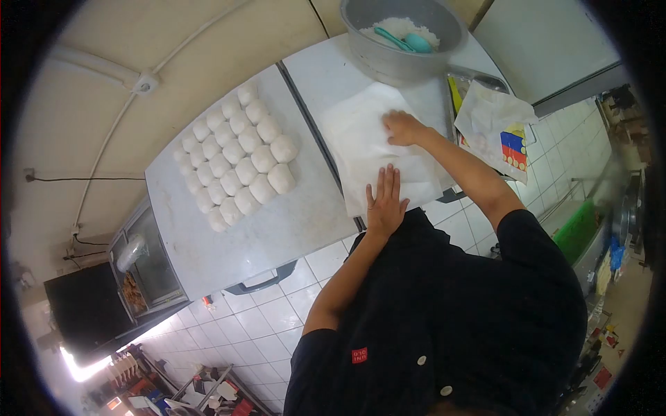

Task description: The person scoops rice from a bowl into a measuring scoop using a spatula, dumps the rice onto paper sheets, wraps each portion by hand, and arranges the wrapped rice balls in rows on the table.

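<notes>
Sheets of white paper (354, 128) lie in a layered pile on the metal worktop in front of me. My left hand (386, 206) rests flat on the near edge of the paper, its fingers stretched out. Farther up the pile, my right hand (404, 129) touches the paper with its fingers curled in. Whether a paper edge is pinched under those fingers is hidden. Just beyond the paper stands a large grey tub (406, 66) holding white rice (399, 28). A turquoise spoon (416, 43) lies on the rice.
Rows of white rounded portions (236, 156) cover part of the left worktop (277, 222). A dark seam (305, 107) divides the two tops. At the right, a printed wrapper sheet (496, 125) overlies a tray. A black handle (262, 279) juts from the near edge.
</notes>
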The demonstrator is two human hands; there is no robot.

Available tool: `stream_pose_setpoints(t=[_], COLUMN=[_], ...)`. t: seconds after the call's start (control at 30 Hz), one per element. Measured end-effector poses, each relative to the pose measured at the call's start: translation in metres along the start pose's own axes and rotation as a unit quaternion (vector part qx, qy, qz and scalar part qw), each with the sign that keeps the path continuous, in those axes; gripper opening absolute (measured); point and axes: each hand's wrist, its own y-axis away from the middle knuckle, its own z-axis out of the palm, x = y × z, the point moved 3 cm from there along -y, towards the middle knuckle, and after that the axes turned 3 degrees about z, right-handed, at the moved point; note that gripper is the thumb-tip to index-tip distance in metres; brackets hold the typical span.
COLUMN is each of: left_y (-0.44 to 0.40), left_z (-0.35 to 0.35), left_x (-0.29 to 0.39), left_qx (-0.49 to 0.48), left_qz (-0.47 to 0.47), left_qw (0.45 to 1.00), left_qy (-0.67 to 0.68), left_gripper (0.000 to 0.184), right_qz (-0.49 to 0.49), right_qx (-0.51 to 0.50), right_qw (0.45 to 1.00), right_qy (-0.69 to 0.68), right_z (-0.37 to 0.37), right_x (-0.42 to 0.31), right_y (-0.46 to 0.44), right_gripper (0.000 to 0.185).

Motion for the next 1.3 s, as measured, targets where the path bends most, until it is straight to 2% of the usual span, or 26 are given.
stream_pose_setpoints(t=[0.07,0.17,0.27,0.37,0.47,0.57,0.67,0.77,0.87,0.97,1.07,1.17,1.3], left_y=[-0.001,-0.001,-0.005,-0.007,-0.006,-0.004,-0.005,-0.004,-0.006,-0.008,-0.007,-0.009,-0.009], left_z=[0.0,0.001,0.001,-0.004,-0.002,0.0,-0.002,-0.001,-0.003,-0.002,-0.002,-0.001,0.01], left_x=[0.001,0.001,0.0,-0.001,-0.001,0.001,0.0,0.0,0.0,0.001,-0.001,-0.002,-0.003], left_qx=[0.006,0.009,0.005,-0.01,-0.005,-0.002,-0.005,-0.006,-0.01,-0.013,-0.013,-0.011,-0.028], left_qz=[0.0,0.006,0.009,0.007,0.008,0.011,0.008,0.006,0.003,0.003,0.003,0.0,-0.007], left_qw=[1.0,1.0,1.0,0.999,1.0,1.0,0.999,0.999,0.999,0.999,0.999,0.999,0.999], left_qy=[-0.004,-0.012,0.005,0.037,0.03,0.029,0.035,0.04,0.044,0.04,0.032,0.042,0.03], left_gripper=[0.089,0.089,0.089,0.089,0.089,0.089,0.089,0.088,0.087,0.086,0.086,0.086,0.082], right_qz=[0.014,0.042,0.014,-0.018,-0.017,-0.016,-0.016,-0.104,-0.075,-0.138,-0.112,-0.142,-0.085], right_qx=[0.013,-0.008,0.043,0.077,0.055,0.022,0.055,-0.065,-0.173,-0.014,0.035,0.115,0.192], right_qw=[0.996,0.997,0.999,0.996,0.994,0.989,0.988,0.981,0.981,0.99,0.993,0.982,0.977], right_qy=[-0.082,-0.068,0.013,0.028,-0.093,-0.148,-0.145,-0.15,-0.042,-0.012,0.024,0.055,0.022], right_z=[-0.001,0.003,0.004,0.01,-0.004,-0.004,-0.01,-0.018,-0.042,-0.023,-0.021,-0.017,0.0], right_x=[0.002,0.0,-0.006,0.002,0.002,0.004,0.001,0.015,-0.005,-0.008,-0.025,-0.047,-0.072], right_y=[0.004,0.011,0.019,0.017,0.021,0.025,0.017,-0.004,0.011,0.01,0.03,0.083,0.129], right_gripper=[0.054,0.051,0.055,0.057,0.049,0.04,0.04,0.044,0.041,0.026,0.015,0.01,0.007])
